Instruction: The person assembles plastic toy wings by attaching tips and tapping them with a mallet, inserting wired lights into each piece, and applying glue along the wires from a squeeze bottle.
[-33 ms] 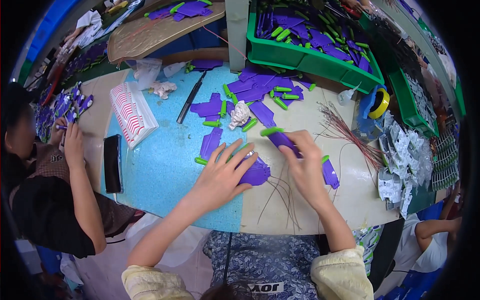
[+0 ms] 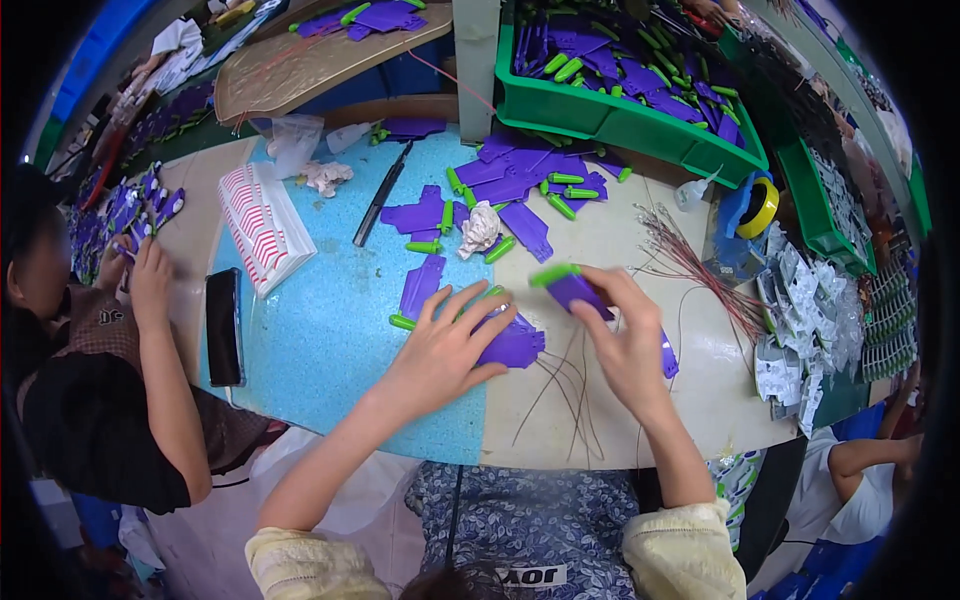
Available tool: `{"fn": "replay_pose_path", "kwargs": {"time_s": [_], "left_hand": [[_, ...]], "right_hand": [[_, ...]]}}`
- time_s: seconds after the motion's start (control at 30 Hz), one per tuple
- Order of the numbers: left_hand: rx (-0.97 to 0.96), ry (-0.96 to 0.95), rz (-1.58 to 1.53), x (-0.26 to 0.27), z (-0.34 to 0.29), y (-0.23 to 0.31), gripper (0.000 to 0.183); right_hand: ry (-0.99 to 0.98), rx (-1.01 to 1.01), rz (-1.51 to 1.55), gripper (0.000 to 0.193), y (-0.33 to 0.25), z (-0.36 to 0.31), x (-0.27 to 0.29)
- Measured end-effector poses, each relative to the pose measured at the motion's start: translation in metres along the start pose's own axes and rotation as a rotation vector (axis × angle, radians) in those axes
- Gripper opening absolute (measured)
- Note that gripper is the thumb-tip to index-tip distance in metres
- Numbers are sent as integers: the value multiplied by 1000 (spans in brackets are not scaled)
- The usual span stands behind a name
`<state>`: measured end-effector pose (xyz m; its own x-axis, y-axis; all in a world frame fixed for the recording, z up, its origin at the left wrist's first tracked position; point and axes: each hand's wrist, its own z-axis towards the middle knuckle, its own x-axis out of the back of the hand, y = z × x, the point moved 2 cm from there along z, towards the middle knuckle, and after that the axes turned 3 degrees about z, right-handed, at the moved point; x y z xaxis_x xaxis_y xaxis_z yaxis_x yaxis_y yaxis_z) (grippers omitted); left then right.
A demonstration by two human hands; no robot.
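Note:
My left hand (image 2: 440, 345) lies flat with its fingers spread on a small stack of purple plastic pieces (image 2: 515, 345), at the seam between the blue mat (image 2: 320, 340) and the beige tabletop. Just to the right, my right hand (image 2: 628, 345) pinches a purple piece with a green cap (image 2: 568, 285) a little above the table. Thin dark wires (image 2: 565, 390) lie under and in front of both hands. More purple pieces and green caps (image 2: 520, 185) are scattered further back.
A green bin (image 2: 610, 118) of purple and green parts stands at the back. A black phone (image 2: 223, 325), a red-striped bag (image 2: 262, 225) and a black pen (image 2: 380, 195) lie to the left. A person's hand (image 2: 150, 285) works at the left edge. Reddish wires (image 2: 700, 265), silver packets (image 2: 800, 320) and a yellow tape roll (image 2: 757, 208) sit on the right.

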<state>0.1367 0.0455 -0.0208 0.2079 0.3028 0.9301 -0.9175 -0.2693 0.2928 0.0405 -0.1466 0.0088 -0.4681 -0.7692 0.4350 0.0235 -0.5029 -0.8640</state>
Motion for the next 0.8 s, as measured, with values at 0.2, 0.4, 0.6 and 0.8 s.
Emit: {"fn": "replay_pose_path", "kwargs": {"time_s": [0.2,0.4,0.6,0.8], "left_hand": [[-41,119,-471,-25,13,4,47],[-67,88,-703,-28,-5,37,65],[-24,36,-262,-16,23,0,50],[111,-11,-557,-25,23,2,38]], "right_hand": [[-305,80,-211,33,9,-40,13],[-362,111,-76,45,18,-51,-1],[-291,150,-122,40,13,-54,13],[-274,-53,37,40,20,-49,18]]}}
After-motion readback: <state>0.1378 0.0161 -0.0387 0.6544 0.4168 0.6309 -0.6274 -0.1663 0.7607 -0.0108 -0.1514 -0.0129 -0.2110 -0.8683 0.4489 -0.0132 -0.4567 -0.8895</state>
